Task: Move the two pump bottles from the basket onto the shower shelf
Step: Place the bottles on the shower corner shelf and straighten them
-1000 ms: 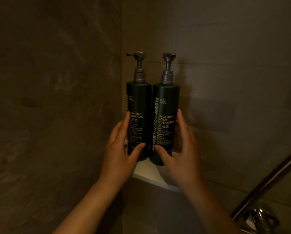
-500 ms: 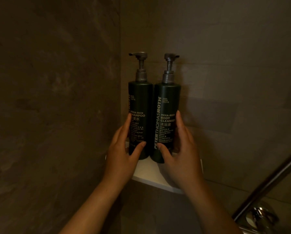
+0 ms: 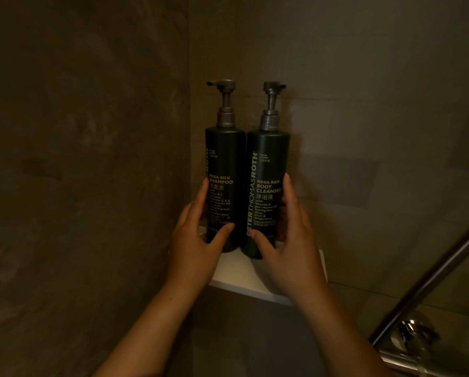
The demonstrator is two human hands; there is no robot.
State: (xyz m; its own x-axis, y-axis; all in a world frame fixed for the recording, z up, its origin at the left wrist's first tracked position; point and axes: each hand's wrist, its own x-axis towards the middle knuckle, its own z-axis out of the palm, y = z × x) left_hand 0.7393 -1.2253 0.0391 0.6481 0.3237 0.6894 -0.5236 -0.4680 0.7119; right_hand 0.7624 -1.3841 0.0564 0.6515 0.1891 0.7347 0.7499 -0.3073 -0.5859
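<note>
Two dark green pump bottles stand upright side by side on the white corner shower shelf point(image 3: 244, 285). The shampoo bottle point(image 3: 223, 164) is on the left, its spout pointing left. The body cleanser bottle point(image 3: 268, 170) touches it on the right, its spout turned right. My left hand point(image 3: 195, 246) wraps the lower part of the shampoo bottle, thumb in front and fingers on its left side. My right hand point(image 3: 287, 246) holds the lower part of the body cleanser bottle the same way. The basket is out of view.
Dark stone walls meet in a corner right behind the bottles. A slanted metal rail point(image 3: 429, 278) runs at the lower right, with a chrome shower fitting point(image 3: 412, 336) below it.
Both bottles have stayed on the shelf with my hands still around them. The view has shifted slightly, and the bottles sit a touch deeper toward the corner.
</note>
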